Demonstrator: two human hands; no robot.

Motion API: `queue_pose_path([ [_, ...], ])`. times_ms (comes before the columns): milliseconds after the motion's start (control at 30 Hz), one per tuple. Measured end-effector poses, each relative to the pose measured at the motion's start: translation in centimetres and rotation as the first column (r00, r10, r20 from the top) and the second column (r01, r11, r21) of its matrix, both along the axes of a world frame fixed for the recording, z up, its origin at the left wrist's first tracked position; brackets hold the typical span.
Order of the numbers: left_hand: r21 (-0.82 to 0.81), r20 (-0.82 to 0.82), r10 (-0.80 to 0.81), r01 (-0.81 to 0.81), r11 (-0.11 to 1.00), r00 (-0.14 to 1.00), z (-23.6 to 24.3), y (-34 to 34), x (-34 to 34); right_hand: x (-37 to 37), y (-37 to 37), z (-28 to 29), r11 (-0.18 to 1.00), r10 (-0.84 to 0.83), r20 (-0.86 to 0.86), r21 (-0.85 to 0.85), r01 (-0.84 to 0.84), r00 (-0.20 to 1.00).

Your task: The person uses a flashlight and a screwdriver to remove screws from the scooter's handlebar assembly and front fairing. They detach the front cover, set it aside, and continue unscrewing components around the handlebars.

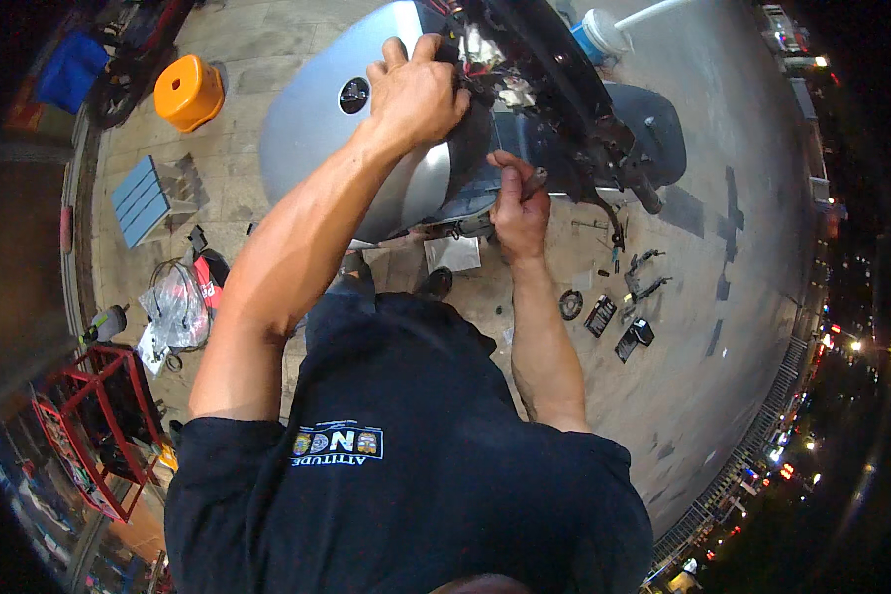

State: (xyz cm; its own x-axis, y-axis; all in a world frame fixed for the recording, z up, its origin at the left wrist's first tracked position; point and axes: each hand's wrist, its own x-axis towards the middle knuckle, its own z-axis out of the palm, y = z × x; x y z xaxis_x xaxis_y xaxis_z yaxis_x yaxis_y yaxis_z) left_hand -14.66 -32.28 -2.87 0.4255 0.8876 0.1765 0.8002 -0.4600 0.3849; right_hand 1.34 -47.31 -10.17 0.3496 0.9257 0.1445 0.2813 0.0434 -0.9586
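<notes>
A silver scooter body panel (302,148) with a round dark emblem stands in front of me. My left hand (421,97) is closed over its inner edge, fingers bent, beside exposed wiring (483,54). Lower and to the right, my right hand (521,210) is wrapped round a small hand tool (536,180). Only a greyish end of that tool shows above the fist, so its exact kind is hidden. Dark scooter parts (564,79) rise behind the right hand, and a dark seat (653,134) lies beyond them.
An orange stool (189,93) and a slatted blue-grey stool (141,201) stand at left. Below them lies a plastic bag (180,307) with cables. Small black boxes (634,340) and loose parts (646,287) lie at right. A red metal rack (94,426) stands lower left; a white bucket (602,38) is far off.
</notes>
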Motion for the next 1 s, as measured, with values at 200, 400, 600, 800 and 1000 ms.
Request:
queue_pose_path([
  [200, -0.021, -0.066, 0.103, -0.104, 0.994, 0.993, 0.8, 0.1, 1.2, 0.9, -3.4, -1.8, 0.998, -0.04, -0.019, -0.045, 0.039, 0.999],
  [400, -0.151, -0.159, 0.089, -0.113, 0.982, 0.983, 0.9, 2.4, 0.9, 3.2, -7.4, -4.4, 0.994, -0.078, -0.144, -0.094, 0.064, 0.987],
  [600, -0.052, -0.129, 0.137, -0.144, 0.988, 0.982, 0.1, 2.2, 0.8, 5.8, -12.1, -10.8, 0.904, -0.382, -0.247, -0.301, 0.304, 0.891],
  [800, 0.076, -0.096, 0.126, -0.119, 0.99, 0.987, -2.3, 0.9, -0.6, 9.1, -13.8, -22.7, 0.561, -0.75, -0.195, -0.693, 0.452, 0.632],
  [1000, -0.004, -0.148, 0.148, -0.151, 0.989, 0.978, -4.4, 1.1, -4.4, 8.8, -6.4, -34.8, 0.814, -0.42, -0.514, -0.578, 0.059, 0.748],
])
